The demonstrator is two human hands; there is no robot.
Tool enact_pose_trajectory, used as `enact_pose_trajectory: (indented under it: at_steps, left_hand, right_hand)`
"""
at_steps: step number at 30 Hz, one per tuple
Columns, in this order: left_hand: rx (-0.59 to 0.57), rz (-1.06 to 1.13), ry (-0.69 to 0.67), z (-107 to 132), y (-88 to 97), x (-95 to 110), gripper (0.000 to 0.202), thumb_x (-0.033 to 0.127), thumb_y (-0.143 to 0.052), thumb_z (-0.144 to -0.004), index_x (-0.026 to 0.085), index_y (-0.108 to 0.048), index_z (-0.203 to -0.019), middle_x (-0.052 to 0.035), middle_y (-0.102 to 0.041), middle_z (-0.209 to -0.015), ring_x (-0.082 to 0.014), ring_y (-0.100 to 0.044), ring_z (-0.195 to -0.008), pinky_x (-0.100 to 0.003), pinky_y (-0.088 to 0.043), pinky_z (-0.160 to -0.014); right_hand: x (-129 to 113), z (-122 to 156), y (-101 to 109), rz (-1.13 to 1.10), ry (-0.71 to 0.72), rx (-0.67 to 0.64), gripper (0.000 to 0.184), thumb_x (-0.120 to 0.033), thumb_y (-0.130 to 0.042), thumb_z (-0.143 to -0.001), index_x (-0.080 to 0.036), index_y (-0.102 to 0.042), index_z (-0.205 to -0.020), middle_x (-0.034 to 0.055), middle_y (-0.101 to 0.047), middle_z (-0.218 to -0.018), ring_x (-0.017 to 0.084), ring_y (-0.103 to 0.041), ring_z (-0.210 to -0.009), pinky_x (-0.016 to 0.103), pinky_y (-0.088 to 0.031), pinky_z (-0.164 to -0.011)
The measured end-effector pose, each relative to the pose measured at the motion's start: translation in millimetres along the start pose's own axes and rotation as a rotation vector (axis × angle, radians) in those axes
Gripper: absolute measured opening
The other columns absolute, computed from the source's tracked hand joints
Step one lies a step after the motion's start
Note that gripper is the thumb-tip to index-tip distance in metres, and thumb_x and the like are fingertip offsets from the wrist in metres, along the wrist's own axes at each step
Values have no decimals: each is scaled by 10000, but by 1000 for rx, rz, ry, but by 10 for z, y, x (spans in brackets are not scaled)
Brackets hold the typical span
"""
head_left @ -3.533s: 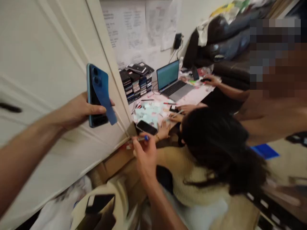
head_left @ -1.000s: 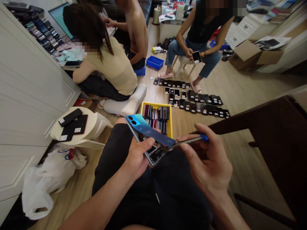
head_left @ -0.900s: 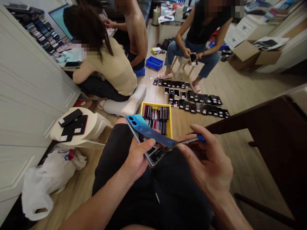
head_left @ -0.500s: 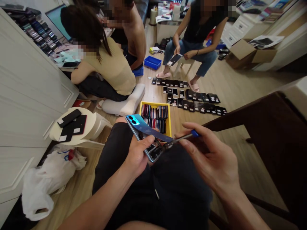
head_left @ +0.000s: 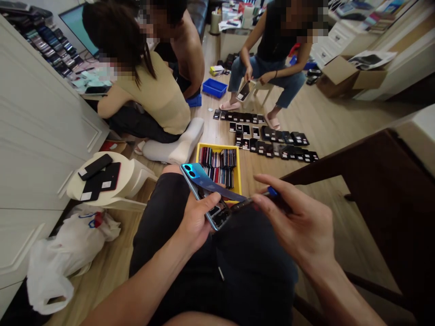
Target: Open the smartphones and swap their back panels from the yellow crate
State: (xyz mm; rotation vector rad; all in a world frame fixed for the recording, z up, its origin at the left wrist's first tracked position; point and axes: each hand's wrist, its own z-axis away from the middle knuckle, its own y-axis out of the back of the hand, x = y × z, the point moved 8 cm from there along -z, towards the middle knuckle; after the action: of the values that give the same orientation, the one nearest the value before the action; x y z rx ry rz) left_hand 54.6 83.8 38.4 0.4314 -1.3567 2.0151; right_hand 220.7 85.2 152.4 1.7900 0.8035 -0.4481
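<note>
Right, the left hand (head_left: 195,224) is closed firmly round a slim smartphone (head_left: 219,217), thumb lying across the opened body and fingers curled behind it. The phone's glossy blue back panel (head_left: 210,183) stands lifted off at an angle, and the dark insides are showing, though the small parts are too blurred to name. Over on the other side, the right hand (head_left: 297,226) is pinching a thin metal pry tool with a blue grip (head_left: 253,203), its tip right in at the phone's open edge. The whole job is up just above the person's dark trousers (head_left: 251,267)! Beyond them, a yellow plastic tray (head_left: 219,145) sits on the wood floor, packed with upright phone panels, and rows of black phones (head_left: 275,147) run beside it. A white plastic stool (head_left: 76,188) carries black phones, with a white plastic bag (head_left: 50,280) slumped nearby. A person in a tan top (head_left: 159,97) sits at the counter (head_left: 91,96), and another person (head_left: 268,59) holds a phone (head_left: 244,90).
</note>
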Motion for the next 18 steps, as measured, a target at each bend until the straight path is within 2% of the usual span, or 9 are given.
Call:
enact_pose_trajectory:
  at_steps: [2, 3, 6, 8, 10, 12, 14, 16, 18]
  left_hand:
    - [7, 3, 7, -5, 14, -23, 432, 325, -925, -665, 136, -719, -995, -56, -753, -869, -253, -740, -822, -402, -613, -813]
    - [9, 6, 8, -9, 23, -31, 427, 324, -922, -671, 135, -719, -996, -59, -754, -881, -255, -740, -835, -404, -611, -820]
    - [11, 8, -1, -25, 53, -37, 405, 330, -903, -702, 129, -724, -1005, -71, -761, -920, -262, -741, -867, -408, -602, -845]
    - [12, 5, -3, -32, 66, -42, 397, 333, -898, -709, 128, -728, -1004, -72, -763, -919, -266, -743, -869, -411, -599, -853]
    - [3, 0, 6, -35, 63, -57, 391, 337, -893, -715, 129, -731, -1003, -74, -766, -914, -269, -745, -869, -414, -600, -857]
    - [-16, -7, 16, -36, 51, -75, 383, 348, -884, -728, 132, -735, -1007, -80, -774, -929, -268, -748, -868, -412, -603, -855]
    - [-23, -12, 17, -42, 51, -81, 377, 350, -879, -737, 134, -738, -1011, -84, -781, -949, -262, -750, -873, -398, -604, -852]
    - [-11, -12, 13, -54, 66, -75, 379, 349, -884, -732, 130, -740, -1006, -85, -784, -953, -259, -750, -880, -381, -604, -847]
    - [-1, -7, 11, -67, 77, -69, 388, 356, -891, -725, 125, -742, -998, -88, -784, -949, -260, -750, -890, -375, -604, -846]
  right_hand:
    - [-17, -2, 23, 51, 1, 53, 221, -398, -724, -931, -287, -744, -1122, 20, -765, -886, 211, -719, -766, 356, -584, -770]
    - [-27, -7, 11, 52, 10, 39, 220, -396, -713, -940, -279, -743, -1123, 28, -766, -911, 212, -719, -778, 360, -583, -778]
    - [-16, -16, -86, -62, 30, -96, 322, -352, -620, -1002, -289, -662, -1315, 45, -768, -1072, 198, -722, -801, 364, -586, -781]
    - [35, -8, -132, -132, -4, -134, 387, -336, -598, -1014, -308, -602, -1400, 37, -777, -1059, 186, -719, -759, 351, -588, -735]
    - [89, -4, -111, -98, -51, -55, 348, -362, -659, -980, -308, -658, -1323, 16, -777, -920, 184, -705, -699, 332, -578, -675]
    - [102, -3, -52, -10, -76, 64, 245, -399, -730, -925, -284, -733, -1141, 6, -747, -810, 186, -688, -672, 319, -566, -645]
    - [69, -18, -32, 41, -59, 93, 195, -417, -743, -910, -263, -747, -1028, 15, -735, -813, 189, -683, -689, 321, -569, -662]
    - [27, -44, -80, 3, -18, -3, 215, -394, -681, -956, -259, -733, -1115, 47, -753, -970, 196, -700, -768, 329, -582, -708]
    - [-9, -52, -141, -81, 24, -125, 316, -341, -608, -1002, -277, -656, -1308, 64, -744, -1130, 195, -717, -834, 329, -587, -733]
